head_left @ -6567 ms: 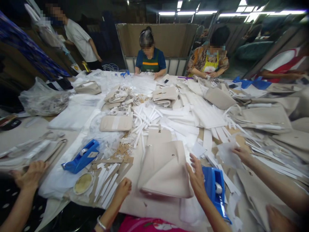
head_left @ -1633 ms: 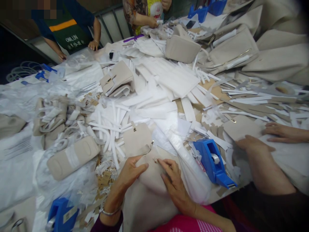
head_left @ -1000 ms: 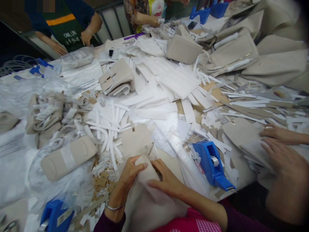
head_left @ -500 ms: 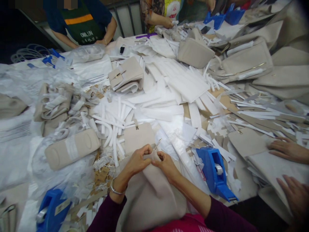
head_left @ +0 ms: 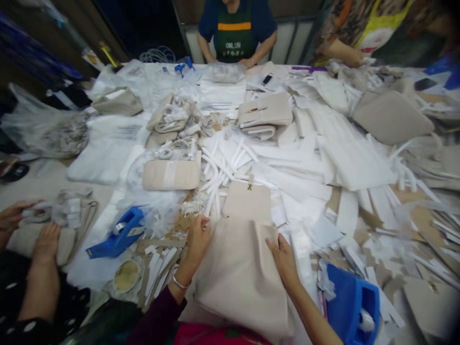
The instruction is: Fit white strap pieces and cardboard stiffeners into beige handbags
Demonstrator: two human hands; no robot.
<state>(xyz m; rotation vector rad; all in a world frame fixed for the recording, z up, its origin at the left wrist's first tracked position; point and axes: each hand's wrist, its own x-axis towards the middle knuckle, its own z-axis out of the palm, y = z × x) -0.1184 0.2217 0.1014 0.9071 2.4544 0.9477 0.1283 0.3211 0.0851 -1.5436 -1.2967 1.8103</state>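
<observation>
A beige handbag (head_left: pixel 240 278) lies upright in front of me, its flap (head_left: pixel 247 203) with a small metal clasp spread out beyond it. My right hand (head_left: pixel 285 261) grips the bag's right edge, thumb on the near face. Just off the bag's upper left edge is my left hand (head_left: pixel 197 242), its fingers loosely bent and apart, with nothing visible in them. A zip pull (head_left: pixel 283 224) shows by my right fingertips. White paper strips (head_left: pixel 163 268) and brown tags with strings (head_left: pixel 183 220) lie close to my left hand.
A blue tape dispenser (head_left: pixel 120 235) stands left, another (head_left: pixel 352 302) right. Foam tubes (head_left: pixel 219 172), foam sheets (head_left: pixel 352 148), a taped beige bag (head_left: pixel 171 175) and a folded bag (head_left: pixel 266 112) cover the table. A co-worker's hands (head_left: pixel 48 239) work at left; other people stand across.
My view has swung left. My hands, earlier together at the bag's top edge, are apart: the left has come off the bag, the right has shifted down its right side.
</observation>
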